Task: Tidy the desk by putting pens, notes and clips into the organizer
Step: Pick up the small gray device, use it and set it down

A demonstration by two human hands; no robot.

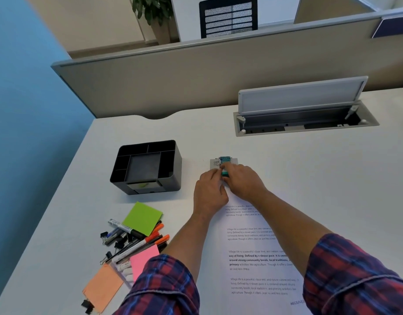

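Two hands together at the far end of a printed sheet (259,258) on the white bench (287,169). Left hand (209,192) pinching the white bit of a small pack (223,163), right hand (243,180) with fingers curled round its teal part. Cannot tell what the pack is; maybe clips or staples.

Probably light and hard, easy to lift by the sides, but small things inside could spill if tipped.

Black organizer (148,167) just left of the hands, open on top, with many little boxes, nothing in the way.

Nearer and to the left, a messy pile: green note pad (142,218), pink note pad (142,261), orange note pad (103,289), pens (136,244) and black binder clips (105,237). Pads soft and light. Pens thin and likely to roll. Clips tiny, best pinched one by one.

Open cable box (305,114) at the back, well apart.
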